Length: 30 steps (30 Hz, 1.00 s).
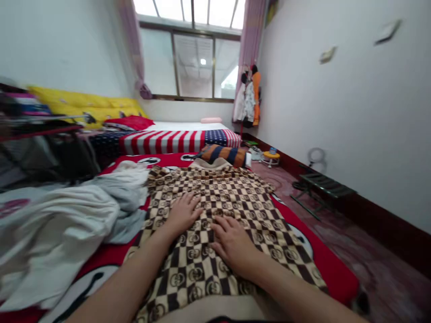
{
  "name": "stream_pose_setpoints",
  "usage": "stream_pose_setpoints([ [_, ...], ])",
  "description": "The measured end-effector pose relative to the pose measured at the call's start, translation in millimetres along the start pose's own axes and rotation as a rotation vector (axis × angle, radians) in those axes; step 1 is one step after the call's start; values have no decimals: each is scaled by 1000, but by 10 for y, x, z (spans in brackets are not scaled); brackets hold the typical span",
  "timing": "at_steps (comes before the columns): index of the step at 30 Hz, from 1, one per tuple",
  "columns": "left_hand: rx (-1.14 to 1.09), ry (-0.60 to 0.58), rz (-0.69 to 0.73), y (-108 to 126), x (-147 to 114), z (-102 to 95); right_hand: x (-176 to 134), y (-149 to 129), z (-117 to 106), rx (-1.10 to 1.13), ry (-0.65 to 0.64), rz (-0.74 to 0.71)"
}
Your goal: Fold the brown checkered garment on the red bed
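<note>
Red bedding with black-and-white prints lies beneath a brown-and-cream checkered fabric garment, spread out directly under the left hand and right hand, its long axis running away from them. The left is nearer its far end; both rest flat, fingers loose, gripping nothing. Crumpled, soft white cloth heaps to their left.

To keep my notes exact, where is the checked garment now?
In the head view, the checked garment lies centrally on the red cover, under the left hand and right hand, right of the pale clothes.
</note>
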<state>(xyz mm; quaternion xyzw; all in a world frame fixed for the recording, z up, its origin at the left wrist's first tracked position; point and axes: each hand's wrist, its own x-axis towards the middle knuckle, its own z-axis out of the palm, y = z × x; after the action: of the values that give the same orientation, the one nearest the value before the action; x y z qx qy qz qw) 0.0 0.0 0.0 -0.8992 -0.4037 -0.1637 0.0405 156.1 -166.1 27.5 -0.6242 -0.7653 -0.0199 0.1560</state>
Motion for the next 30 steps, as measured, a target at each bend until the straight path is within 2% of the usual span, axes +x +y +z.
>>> stream_pose_setpoints([
  [2,-59,-33,-34,9,-3,-9,231,-34,-172,-103,-205,-38],
  [4,-119,-35,-63,1,-8,-24,648,-141,-402,-181,-392,-82],
  [5,-149,-24,-63,-5,-14,-31,914,-234,-527,-189,-430,-109],
  [7,-196,-2,-55,-12,-27,-42,1499,-480,-774,-117,-333,-182],
  [9,-226,3,-52,-14,-36,-44,2035,-732,-990,67,-16,-210],
  [11,-248,-16,-65,-13,-40,-37,2386,-880,-1131,229,191,-224],
  [12,-258,-28,-68,-13,-41,-33,2466,-887,-1156,290,237,-221],
  [13,-267,-32,-71,-11,-43,-29,2480,-844,-1141,329,244,-213],
  [15,-278,-28,-86,-5,-50,-27,2336,-608,-988,350,179,-183],
  [17,-288,-25,-100,3,-54,-39,2051,-217,-706,317,83,-137],
  [19,-298,-37,-109,9,-54,-61,1739,244,-382,329,22,-25],
  [21,-309,-58,-114,14,-49,-82,1482,680,-106,377,18,113],
  [23,-314,-70,-122,23,-43,-91,1310,1003,78,433,38,220],
  [26,-303,-99,-135,50,-38,-85,1179,1208,203,525,117,359],
  [30,-271,-216,-136,37,-9,-167,1098,1170,257,626,202,391],
])
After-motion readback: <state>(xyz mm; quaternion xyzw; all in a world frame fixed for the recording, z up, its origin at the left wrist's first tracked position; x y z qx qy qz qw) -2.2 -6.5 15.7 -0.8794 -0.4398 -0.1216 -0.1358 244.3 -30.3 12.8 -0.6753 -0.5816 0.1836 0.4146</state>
